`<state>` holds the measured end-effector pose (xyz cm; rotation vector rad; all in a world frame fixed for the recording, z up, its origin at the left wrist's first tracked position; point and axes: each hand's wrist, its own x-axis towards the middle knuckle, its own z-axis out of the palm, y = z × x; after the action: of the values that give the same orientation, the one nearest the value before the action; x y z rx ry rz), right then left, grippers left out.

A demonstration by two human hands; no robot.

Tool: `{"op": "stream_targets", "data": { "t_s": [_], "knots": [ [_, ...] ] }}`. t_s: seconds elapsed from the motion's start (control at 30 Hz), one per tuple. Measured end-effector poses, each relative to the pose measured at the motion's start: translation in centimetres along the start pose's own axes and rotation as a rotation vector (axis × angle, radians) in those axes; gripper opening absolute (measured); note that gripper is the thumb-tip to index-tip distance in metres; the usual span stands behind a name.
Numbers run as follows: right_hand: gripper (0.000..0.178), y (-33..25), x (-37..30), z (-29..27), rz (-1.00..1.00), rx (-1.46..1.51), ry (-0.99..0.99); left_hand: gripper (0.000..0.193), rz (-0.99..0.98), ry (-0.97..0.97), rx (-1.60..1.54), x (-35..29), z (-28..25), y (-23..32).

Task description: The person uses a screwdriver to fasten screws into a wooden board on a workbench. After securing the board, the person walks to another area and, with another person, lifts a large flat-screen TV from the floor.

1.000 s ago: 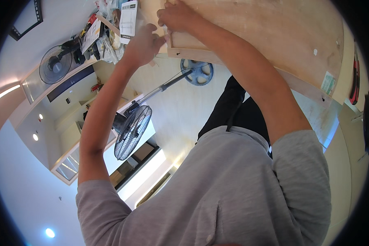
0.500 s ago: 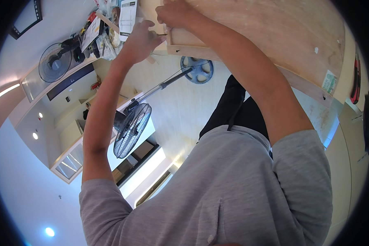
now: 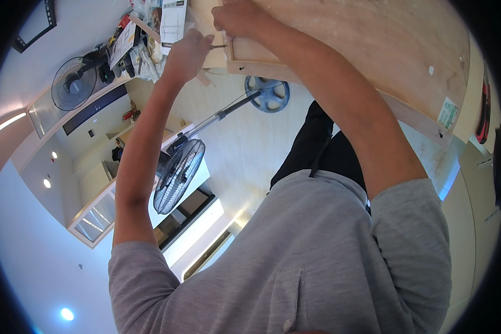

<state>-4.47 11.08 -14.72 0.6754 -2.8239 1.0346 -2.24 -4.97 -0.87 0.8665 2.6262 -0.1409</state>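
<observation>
Head view: left hand curled closed on a thin dark shaft, its tip at the wooden panel's left edge, right hand bent over panel near there, grip unclear; best hold shaft square, panel braced, pressure light.

The paper sheet lies left of the wooden panel.

Room: over panel, right of right hand | Left: clutter and sheet crowd left hand | Between hands: thin tool reaches toward panel edge | Below: fan stands between forearms, its pole slanting across
</observation>
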Motion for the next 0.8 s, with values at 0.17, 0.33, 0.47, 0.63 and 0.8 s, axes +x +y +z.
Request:
{"op": "stream_targets", "data": {
  "t_s": [0.17, 0.33, 0.47, 0.63, 0.8],
  "knots": [
    [0.018, 0.2, 0.1, 0.4, 0.001, 0.032, 0.018, 0.037, 0.054, 0.044, -0.153, -0.2, -0.5, 0.4],
    [0.017, 0.4, 0.4, 0.5, 0.017, 0.081, 0.022, 0.033, -0.082, -0.042, -0.133, 0.2, -0.7, -0.1],
    [0.015, 0.4, 0.1, 0.5, -0.02, 0.075, 0.035, 0.033, -0.489, -0.17, -0.263, 0.8, -1.0, 0.4],
    [0.016, 0.6, -0.4, 1.0, -0.081, 0.041, 0.142, 0.037, -0.26, -0.029, -0.155, 0.4, -0.8, 0.9],
    [0.014, 0.5, 0.0, 1.3, -0.056, 0.025, 0.103, 0.041, 0.009, -0.042, -0.1, -0.2, -0.9, 0.2]
  ]
}}
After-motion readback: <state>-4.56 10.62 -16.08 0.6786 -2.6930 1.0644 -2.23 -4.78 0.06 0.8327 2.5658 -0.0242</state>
